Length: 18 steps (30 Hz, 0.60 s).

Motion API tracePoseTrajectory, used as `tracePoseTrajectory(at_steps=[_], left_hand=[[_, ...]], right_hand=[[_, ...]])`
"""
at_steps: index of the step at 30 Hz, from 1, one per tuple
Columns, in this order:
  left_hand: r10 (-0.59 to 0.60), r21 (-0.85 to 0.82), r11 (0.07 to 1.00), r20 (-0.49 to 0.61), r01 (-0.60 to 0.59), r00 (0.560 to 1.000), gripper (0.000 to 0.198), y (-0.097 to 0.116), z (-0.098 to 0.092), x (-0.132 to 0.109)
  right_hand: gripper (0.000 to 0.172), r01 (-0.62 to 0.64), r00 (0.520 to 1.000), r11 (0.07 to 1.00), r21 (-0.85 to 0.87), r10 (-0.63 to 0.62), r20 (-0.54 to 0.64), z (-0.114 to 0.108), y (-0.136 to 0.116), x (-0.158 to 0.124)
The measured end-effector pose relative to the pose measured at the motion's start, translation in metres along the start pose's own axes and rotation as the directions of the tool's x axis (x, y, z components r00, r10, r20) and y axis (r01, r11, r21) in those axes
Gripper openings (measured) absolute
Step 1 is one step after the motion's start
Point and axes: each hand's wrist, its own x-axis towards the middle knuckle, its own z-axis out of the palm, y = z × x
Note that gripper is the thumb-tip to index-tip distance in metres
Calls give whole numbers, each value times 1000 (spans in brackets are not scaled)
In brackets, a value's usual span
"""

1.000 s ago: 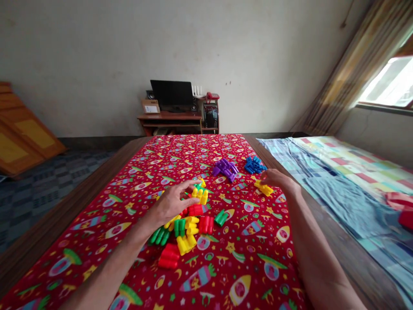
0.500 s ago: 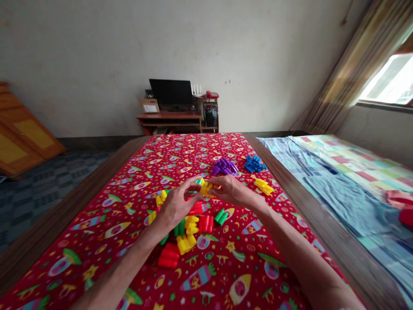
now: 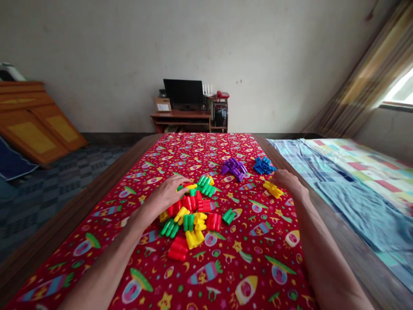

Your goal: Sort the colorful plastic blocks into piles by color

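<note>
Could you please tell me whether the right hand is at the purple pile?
No, the right hand is beside the small yellow group, which lies to the right of the purple pile.

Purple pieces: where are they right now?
In the head view, the purple pieces lie slightly right of centre on the red cloth, just left of the blue pieces.

Blocks (image 3: pixel 214 221) lie on the cloth (image 3: pixel 258 252) before the desk (image 3: pixel 180 114).
</note>
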Motion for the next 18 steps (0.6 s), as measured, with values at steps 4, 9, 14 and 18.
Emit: tracePoseTrajectory(at_steps=[4,9,14,18], left_hand=[[-2,-24,1000,-9,1,1000,27,-7,20,-1],[-76,-17,997,-79,75,994,23,-3,18,2],[-45,32,998,-187,51,981,23,5,9,3],[-156,201,963,-132,180,979,23,7,1,-2]], right_hand=[[41,22,1000,999,-31,-23,-11,-13,-7,-8],[34,157,958,988,-12,-155,-243,-29,-33,-27],[29,718,662,672,180,-581,-474,-22,-95,-59],[22,864,501,459,208,-739,-451,1,-127,-74]])
